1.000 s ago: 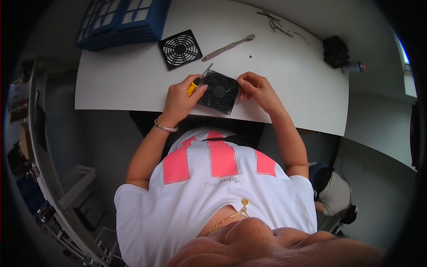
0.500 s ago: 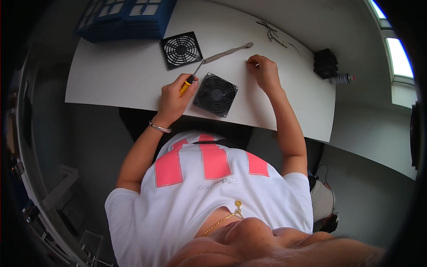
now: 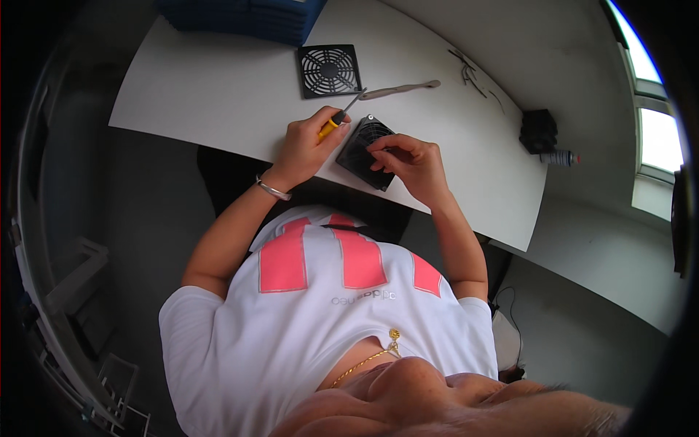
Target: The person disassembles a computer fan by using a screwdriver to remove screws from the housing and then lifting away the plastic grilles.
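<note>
A screwdriver (image 3: 328,130) with a yellow and black handle is gripped in my left hand (image 3: 300,151), its metal shaft slanting up and to the right. Just right of that hand, a square black fan (image 3: 354,151) lies on the table with its wire grille facing up. Over the fan's right side is my right hand (image 3: 416,169), thumb and fingers closed together. Whatever sits between those fingertips is too small or hidden to make out. Part of the fan is covered by this hand.
A black plastic fan guard (image 3: 329,71) lies beyond the fan on the white table (image 3: 211,87). Beside it is a long pale handle-shaped tool (image 3: 400,89). Blue stacked trays (image 3: 247,22) stand far left; thin black strips (image 3: 470,73), a black block (image 3: 538,132) and a spray can (image 3: 559,158) are on the right.
My right hand has come left and nearer, from the bare table to over the fan. The screwdriver stays in my left hand. The whole view has shifted and turned somewhat.
</note>
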The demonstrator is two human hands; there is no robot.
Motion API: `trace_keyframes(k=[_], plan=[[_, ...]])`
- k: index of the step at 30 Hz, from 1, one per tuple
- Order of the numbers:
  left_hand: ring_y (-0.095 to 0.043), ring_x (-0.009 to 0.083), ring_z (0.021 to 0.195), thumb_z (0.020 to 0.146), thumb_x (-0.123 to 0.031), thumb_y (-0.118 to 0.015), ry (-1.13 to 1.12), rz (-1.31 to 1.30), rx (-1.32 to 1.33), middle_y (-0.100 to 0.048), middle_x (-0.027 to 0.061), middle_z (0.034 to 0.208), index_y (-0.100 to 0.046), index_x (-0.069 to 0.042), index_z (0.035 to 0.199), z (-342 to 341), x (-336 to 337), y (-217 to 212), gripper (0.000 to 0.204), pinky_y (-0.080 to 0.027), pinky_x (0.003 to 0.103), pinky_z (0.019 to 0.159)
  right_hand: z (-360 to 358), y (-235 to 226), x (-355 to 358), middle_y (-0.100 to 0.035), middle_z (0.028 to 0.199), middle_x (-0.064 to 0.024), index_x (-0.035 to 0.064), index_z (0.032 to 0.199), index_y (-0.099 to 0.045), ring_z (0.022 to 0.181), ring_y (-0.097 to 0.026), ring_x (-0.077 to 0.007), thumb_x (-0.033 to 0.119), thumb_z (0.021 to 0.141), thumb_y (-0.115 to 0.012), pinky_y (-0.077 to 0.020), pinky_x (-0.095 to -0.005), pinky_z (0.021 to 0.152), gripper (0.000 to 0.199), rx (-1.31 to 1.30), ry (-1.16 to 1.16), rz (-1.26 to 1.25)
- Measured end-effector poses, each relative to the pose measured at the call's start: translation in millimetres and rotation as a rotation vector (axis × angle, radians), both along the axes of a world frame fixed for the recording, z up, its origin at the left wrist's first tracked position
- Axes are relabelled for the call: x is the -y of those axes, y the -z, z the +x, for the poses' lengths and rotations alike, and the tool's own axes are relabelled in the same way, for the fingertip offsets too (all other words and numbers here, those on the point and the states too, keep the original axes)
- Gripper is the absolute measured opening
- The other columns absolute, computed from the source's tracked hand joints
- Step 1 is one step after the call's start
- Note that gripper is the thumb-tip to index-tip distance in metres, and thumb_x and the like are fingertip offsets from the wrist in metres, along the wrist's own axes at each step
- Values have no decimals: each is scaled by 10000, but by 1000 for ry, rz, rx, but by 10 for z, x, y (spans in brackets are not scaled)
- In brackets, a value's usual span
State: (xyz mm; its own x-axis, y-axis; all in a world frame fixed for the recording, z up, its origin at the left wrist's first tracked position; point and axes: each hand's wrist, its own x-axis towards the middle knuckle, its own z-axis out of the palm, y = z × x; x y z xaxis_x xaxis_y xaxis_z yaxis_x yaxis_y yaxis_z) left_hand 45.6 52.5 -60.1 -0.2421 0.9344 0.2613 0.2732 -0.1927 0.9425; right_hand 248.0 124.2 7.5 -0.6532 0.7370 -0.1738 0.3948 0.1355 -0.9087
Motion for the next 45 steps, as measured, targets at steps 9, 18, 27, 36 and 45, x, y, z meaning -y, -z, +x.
trace_keyframes(k=[9, 18, 27, 36, 45], plan=[[-706, 269, 709, 948, -183, -643, 14, -5, 44, -686, 155, 806, -622, -25, 1063, -36, 40, 25, 196, -513, 315, 630, -164, 87, 246, -700, 874, -65, 14, 931, -696, 717, -674, -143, -4, 808, -753, -544, -267, 638, 137, 70, -78, 436], [-665, 169, 753, 955, -179, -643, 40, 7, 88, -693, 107, 845, -629, -19, 1075, -78, 55, 40, 201, -510, 283, 673, -305, 187, 233, -638, 863, -75, 66, 943, -697, 731, -651, -266, 74, 798, -747, -533, -354, 648, 154, 83, -196, 619], [-725, 281, 783, 946, -186, -646, 57, 17, 79, -703, 151, 844, -619, -26, 1069, -97, 53, 3, 204, -536, 333, 675, -325, 257, 189, -635, 861, -59, 85, 925, -729, 793, -607, -256, 86, 747, -781, -515, -364, 708, 185, 76, -197, 700], [-516, 59, 636, 989, -175, -599, 80, -28, 135, -593, 15, 741, -609, -19, 1144, -132, 69, 37, 221, -429, 236, 585, -240, 253, 208, -610, 979, -55, 126, 1014, -728, 899, -565, -245, 118, 687, -838, -487, -347, 743, 345, 89, -171, 627], [-466, 76, 611, 975, -130, -602, 168, -302, 33, -527, 17, 702, -574, -54, 1232, -483, 397, -364, 269, -397, 240, 578, -186, 242, 118, -601, 1190, -33, 164, 1076, -707, 1183, -495, -303, 182, 653, -865, -401, -449, 978, 451, 139, -187, 791]])
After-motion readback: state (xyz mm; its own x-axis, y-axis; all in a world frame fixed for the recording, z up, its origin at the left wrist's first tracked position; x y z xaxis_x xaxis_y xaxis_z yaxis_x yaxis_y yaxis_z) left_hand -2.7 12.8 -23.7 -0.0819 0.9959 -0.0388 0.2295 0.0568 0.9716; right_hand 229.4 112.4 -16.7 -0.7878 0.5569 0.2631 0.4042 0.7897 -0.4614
